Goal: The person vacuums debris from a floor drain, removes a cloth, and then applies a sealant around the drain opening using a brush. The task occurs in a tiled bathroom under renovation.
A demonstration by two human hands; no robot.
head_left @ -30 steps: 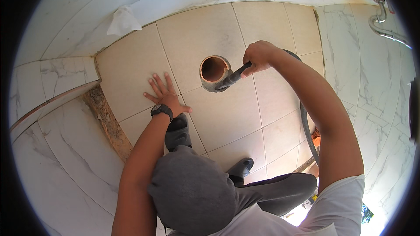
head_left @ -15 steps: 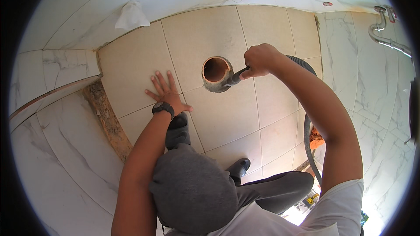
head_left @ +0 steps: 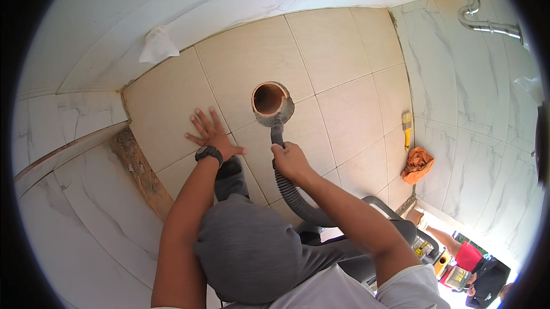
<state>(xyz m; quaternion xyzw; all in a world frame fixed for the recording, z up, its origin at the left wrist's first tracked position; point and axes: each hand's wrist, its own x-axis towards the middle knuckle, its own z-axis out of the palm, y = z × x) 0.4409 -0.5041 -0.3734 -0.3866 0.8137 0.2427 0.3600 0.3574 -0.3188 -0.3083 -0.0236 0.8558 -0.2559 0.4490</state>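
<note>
My left hand (head_left: 211, 136), with a dark watch on the wrist, lies flat on the beige floor tiles (head_left: 252, 34) with its fingers spread. My right hand (head_left: 291, 163) is wrapped round the handle end of a black ribbed vacuum hose (head_left: 289, 191). The hose's narrow nozzle (head_left: 277, 132) points at the near side of a round clay drain pipe (head_left: 285, 95), which stands out of the floor with a rough grey mortar collar. The nozzle tip meets the lower part of that collar. Dark inside, the pipe's bottom cannot be made out.
By the right wall lie a yellow-handled paintbrush (head_left: 407, 131) and a crumpled orange cloth (head_left: 417, 166). A white plastic bag (head_left: 158, 45) hangs at the far wall. A chrome pipe (head_left: 484, 24) juts from the upper right wall. Another person (head_left: 484, 277) is at the lower right.
My right hand has swung the nozzle from the pipe's right side round to its near side. My left hand stays flat on the floor. The view has shifted, showing the brush and another person.
</note>
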